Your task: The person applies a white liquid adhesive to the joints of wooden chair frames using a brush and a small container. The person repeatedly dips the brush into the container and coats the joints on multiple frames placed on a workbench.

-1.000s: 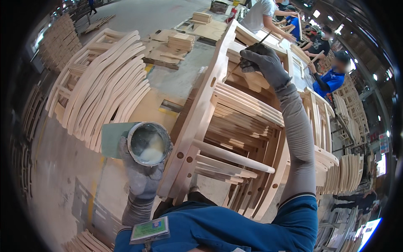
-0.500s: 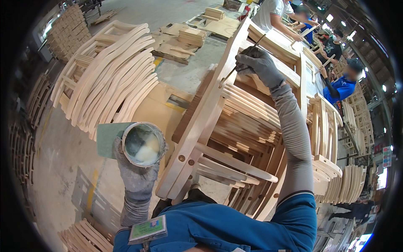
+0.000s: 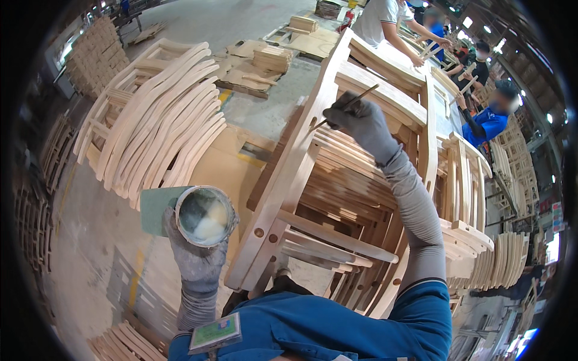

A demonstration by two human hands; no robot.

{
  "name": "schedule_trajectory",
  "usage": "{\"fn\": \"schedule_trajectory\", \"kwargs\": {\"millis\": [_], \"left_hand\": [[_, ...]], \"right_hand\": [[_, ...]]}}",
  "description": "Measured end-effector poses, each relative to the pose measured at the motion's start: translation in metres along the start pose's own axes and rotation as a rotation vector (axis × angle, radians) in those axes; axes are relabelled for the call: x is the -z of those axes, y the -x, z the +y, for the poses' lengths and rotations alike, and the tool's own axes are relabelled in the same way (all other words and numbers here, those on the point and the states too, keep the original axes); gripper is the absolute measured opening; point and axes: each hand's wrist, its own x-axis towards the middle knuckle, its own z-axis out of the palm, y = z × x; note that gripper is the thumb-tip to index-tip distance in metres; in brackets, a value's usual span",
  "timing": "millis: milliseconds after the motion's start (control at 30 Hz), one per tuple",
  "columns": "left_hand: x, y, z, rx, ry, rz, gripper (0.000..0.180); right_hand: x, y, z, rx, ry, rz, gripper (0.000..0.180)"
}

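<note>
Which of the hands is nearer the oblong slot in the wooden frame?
Right. The right hand holds a thin stick, its tip at the slot; the left hand, holding a cup, is farther off, lower left of it.

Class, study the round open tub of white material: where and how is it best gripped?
Probably around the outer wall of the tub, below its rim, coming from the person's near side. The wall is rounded, suiting a wrapped grip; the open mouth shows white material inside, so keep clear of it. The left hand holds the outside.
</note>
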Motion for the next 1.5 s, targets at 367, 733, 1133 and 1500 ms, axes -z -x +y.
{"fn": "schedule_trajectory", "kwargs": {"millis": [367, 733, 1133, 1500], "left_hand": [[-0.01, 0.009, 0.014, 0.104, 0.137, -0.01, 0.05], [-0.023, 0.018, 0.023, 0.152, 0.232, -0.131, 0.044], [-0.014, 0.032, 0.021, 0.038, 0.018, -0.096, 0.044], [-0.009, 0.036, 0.041, 0.24, 0.448, -0.155, 0.044]], "right_hand": [[-0.003, 0.005, -0.005, 0.116, 0.236, 0.037, 0.021], [0.0, -0.004, 0.016, 0.115, 0.088, 0.264, 0.018], [-0.007, -0.007, -0.005, 0.155, 0.487, 0.306, 0.024], [-0.006, -0.001, -0.026, -0.069, 0.274, 0.191, 0.021]]}}
